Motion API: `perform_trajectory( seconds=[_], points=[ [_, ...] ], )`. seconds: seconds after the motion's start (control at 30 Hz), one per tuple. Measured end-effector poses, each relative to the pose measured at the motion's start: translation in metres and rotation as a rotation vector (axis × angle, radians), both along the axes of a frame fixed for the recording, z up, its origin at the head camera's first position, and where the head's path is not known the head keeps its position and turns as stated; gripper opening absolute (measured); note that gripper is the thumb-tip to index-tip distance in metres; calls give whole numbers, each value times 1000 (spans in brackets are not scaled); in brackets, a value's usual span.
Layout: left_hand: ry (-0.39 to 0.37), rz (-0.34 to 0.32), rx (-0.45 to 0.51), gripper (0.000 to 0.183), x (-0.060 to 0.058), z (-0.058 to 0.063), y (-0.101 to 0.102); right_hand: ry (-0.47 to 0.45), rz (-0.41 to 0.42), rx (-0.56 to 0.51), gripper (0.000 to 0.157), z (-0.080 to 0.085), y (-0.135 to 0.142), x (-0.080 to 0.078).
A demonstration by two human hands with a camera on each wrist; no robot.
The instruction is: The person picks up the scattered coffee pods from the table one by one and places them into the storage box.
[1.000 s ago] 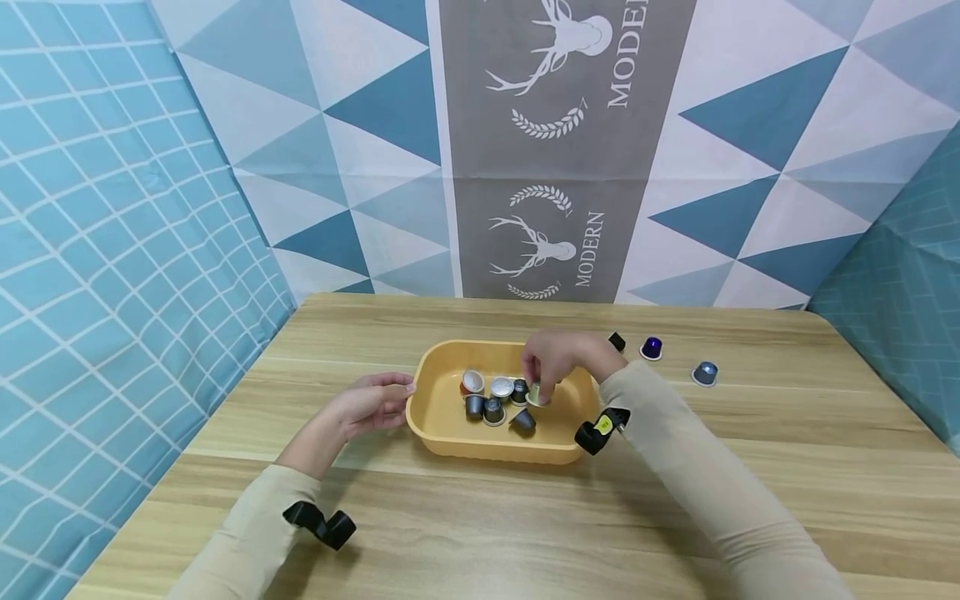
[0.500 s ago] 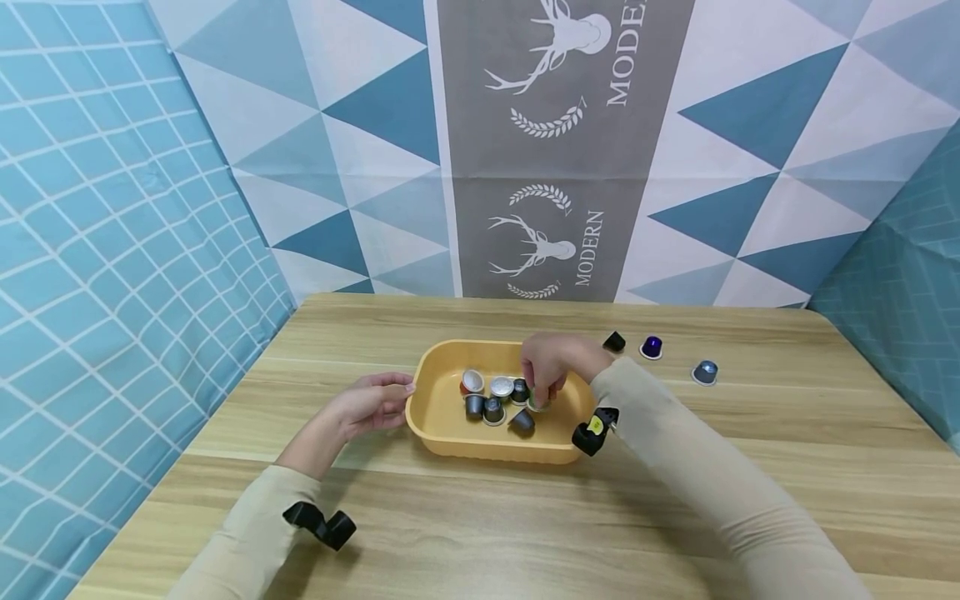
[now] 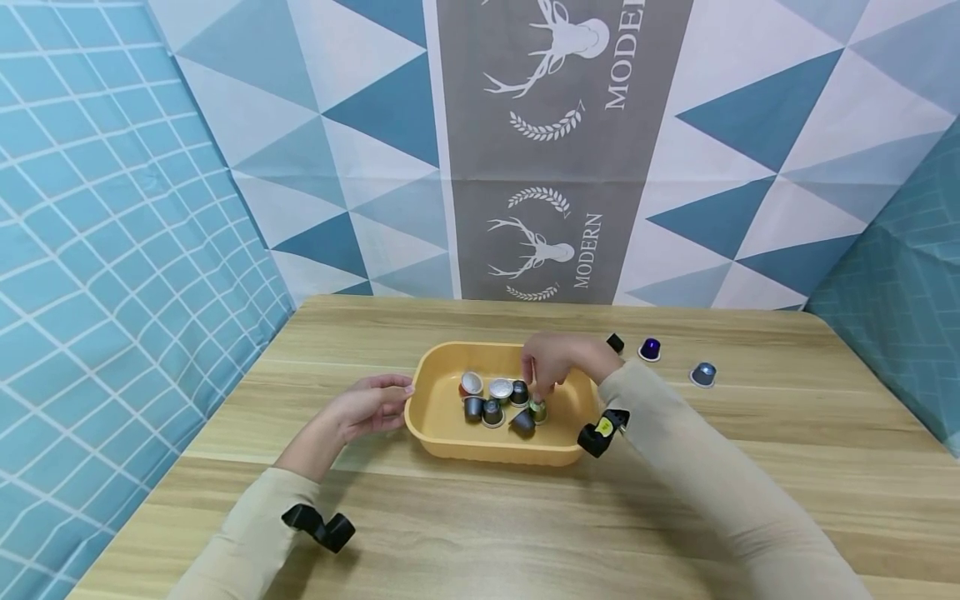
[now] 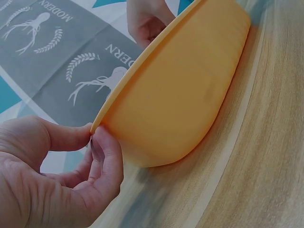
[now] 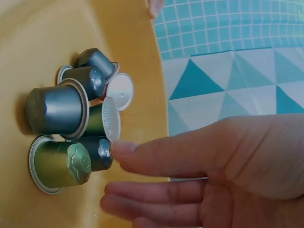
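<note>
A yellow plastic tray (image 3: pixel 495 451) sits on the table, and my left hand (image 3: pixel 375 403) pinches its left rim between thumb and fingers, as the left wrist view confirms. Inside stands a green coffee capsule (image 5: pixel 61 164), lid side down. My right hand (image 3: pixel 553 360) hovers over it in the tray; the right wrist view shows that hand's fingers (image 5: pixel 166 192) extended and apart from the capsule. Beside it lie several dark grey capsules (image 5: pixel 57 109), a green one (image 5: pixel 96 118) on its side with silver lid showing, and another with a white lid (image 5: pixel 121 91).
Behind the tray to the right, a purple-blue capsule (image 3: pixel 650 349) and a blue-grey capsule (image 3: pixel 703 374) stand on the wooden table (image 3: pixel 480 533). Patterned cloth (image 3: pixel 375 125) hangs behind the table's back edge.
The green capsule went from tilted in my right fingers to standing on the tray's bottom, and those fingers let go of it. My left hand stays on the rim.
</note>
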State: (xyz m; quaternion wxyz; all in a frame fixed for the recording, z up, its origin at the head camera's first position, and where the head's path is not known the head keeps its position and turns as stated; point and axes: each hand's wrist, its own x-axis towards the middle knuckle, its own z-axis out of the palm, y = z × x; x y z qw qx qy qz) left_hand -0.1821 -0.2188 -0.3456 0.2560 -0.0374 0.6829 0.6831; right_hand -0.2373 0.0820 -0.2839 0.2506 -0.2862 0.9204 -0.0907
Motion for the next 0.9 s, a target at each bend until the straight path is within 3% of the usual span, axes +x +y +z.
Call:
perform_trajectory(
  seconds=[0.17,0.3,0.43,0.63,0.9],
  points=[
    [-2,0,5,40,0,-1,0,50,102,-138,24,-2,13,-1],
    [-1,-7,14,36,0,0,0,75,130,-267,23,-6,26,0],
    [-2,-12,16,35,0,1,0,163,162,-375,23,-8,41,1],
    [-7,0,10,34,0,2,0,210,93,-496,23,-16,63,-4],
    [-8,8,7,31,0,0,0,276,-29,-558,22,-25,91,-6]
  ],
)
